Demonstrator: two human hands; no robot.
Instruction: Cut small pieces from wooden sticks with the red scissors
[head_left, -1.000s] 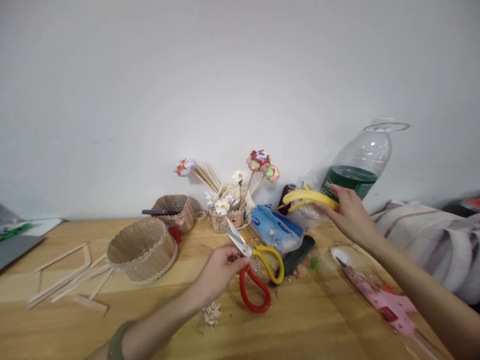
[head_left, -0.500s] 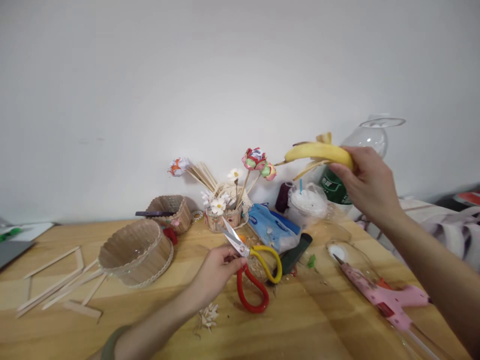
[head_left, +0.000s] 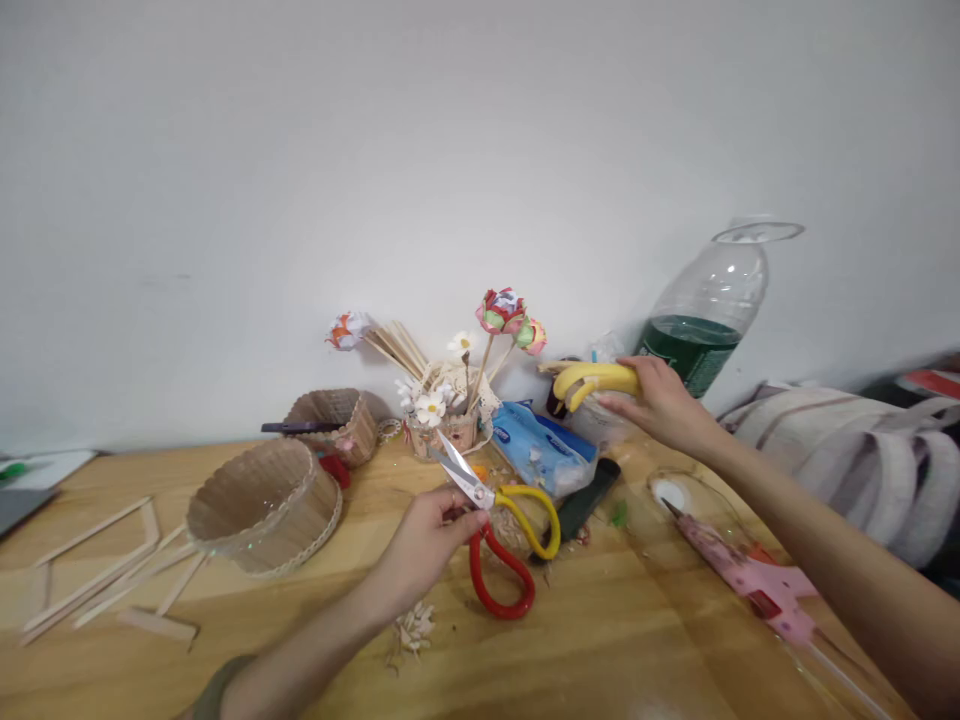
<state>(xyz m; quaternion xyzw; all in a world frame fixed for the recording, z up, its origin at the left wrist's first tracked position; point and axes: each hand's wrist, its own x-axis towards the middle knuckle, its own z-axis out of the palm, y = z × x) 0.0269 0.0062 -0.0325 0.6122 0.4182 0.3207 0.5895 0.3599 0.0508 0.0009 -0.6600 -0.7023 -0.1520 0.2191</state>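
My left hand (head_left: 435, 535) grips a pair of scissors (head_left: 491, 510) near the pivot, its silver blades aimed up and away and its red and yellow handles towards the right. In my right hand (head_left: 660, 400) is a yellow banana peel (head_left: 596, 380), pinched between thumb and fingers, with strips hanging off it. The peel is in front of a whitish plastic cup or bag (head_left: 604, 425), which it partly hides. Just behind the blades stands a small pot (head_left: 450, 440) holding paper flowers (head_left: 502, 312), white blossoms and thin sticks.
A round wooden-stick basket (head_left: 262, 510) stands left, with a smaller basket (head_left: 337, 425) behind it. Flat sticks (head_left: 97, 590) lie at far left. A blue tissue pack (head_left: 536, 445), a tilted green-labelled bottle (head_left: 705, 310) and a pink glue gun (head_left: 750, 580) occupy the right.
My right hand has lowered the banana peel and moved it left, towards the whitish cup or bag. More of the bottle shows. My left hand still holds the scissors; the view has shifted slightly.
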